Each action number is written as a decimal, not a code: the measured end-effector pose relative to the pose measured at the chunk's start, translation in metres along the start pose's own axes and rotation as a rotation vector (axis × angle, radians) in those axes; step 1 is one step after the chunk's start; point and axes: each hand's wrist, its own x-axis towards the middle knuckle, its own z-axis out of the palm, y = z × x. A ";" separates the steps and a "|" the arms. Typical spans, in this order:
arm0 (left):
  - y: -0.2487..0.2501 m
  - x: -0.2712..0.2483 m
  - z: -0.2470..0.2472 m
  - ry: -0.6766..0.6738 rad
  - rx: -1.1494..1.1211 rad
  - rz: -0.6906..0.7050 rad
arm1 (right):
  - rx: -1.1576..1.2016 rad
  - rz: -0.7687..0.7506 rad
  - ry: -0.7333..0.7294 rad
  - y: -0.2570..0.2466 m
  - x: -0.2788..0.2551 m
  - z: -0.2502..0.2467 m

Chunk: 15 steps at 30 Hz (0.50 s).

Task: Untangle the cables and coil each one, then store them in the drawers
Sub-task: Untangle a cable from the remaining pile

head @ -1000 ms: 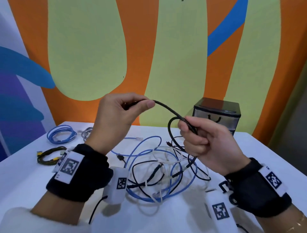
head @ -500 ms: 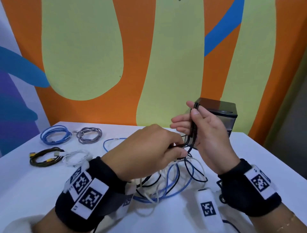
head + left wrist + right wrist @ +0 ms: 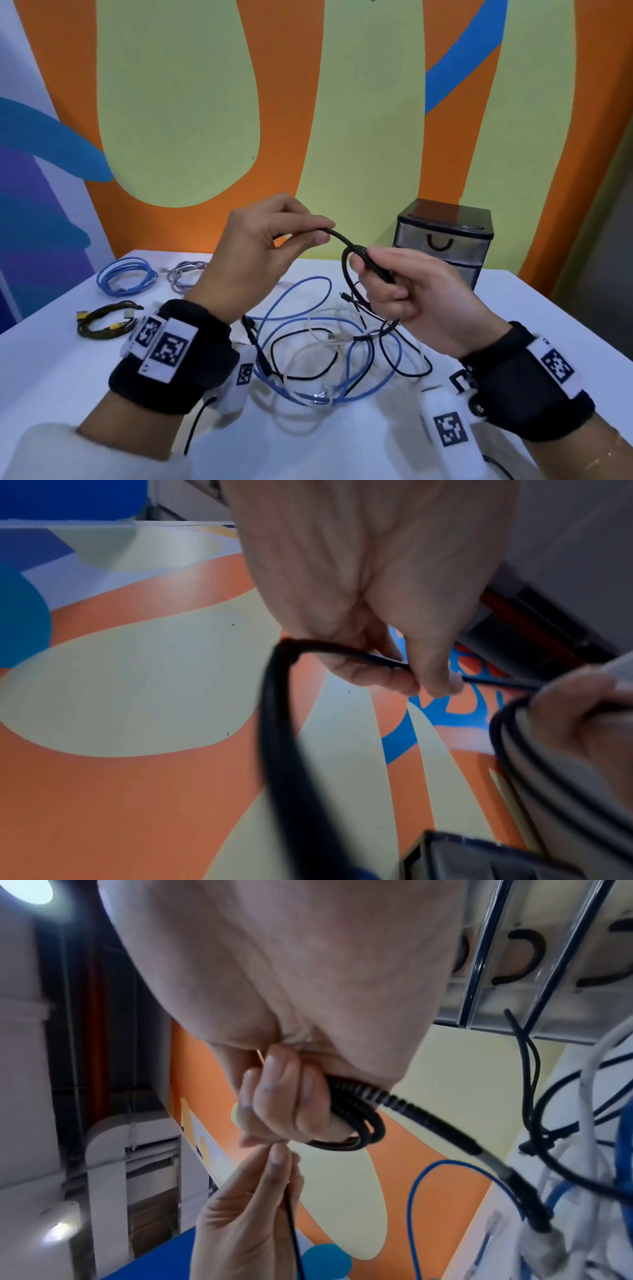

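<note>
Black cable [image 3: 346,240] held raised, small loops gathered, tail trailing into blue-white-black tangle [image 3: 329,353] on bench. Three coiled cables [image 3: 126,279] lie left. Black drawer unit [image 3: 445,236] at back, shut.

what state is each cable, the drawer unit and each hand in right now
black braided cable: held in the air, partly looped
left hand: pinches the cable
right hand: grips its loops
tangled blue, white and black cables: loose on the table
blue coiled cable: coiled
grey coiled cable: coiled
black-and-yellow cable: coiled
black plastic drawer unit: drawers shut
</note>
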 end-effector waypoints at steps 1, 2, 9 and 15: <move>0.001 0.000 0.004 0.018 0.090 0.045 | 0.032 -0.001 -0.020 0.000 0.000 0.000; 0.003 0.001 0.008 0.038 0.179 0.078 | 0.064 -0.004 -0.039 0.001 0.000 0.001; 0.031 -0.005 0.028 -0.073 -0.228 -0.263 | 0.261 -0.068 -0.114 0.004 0.001 -0.002; 0.042 -0.001 0.026 -0.143 -0.695 -0.598 | 0.286 -0.114 0.029 0.004 0.007 -0.004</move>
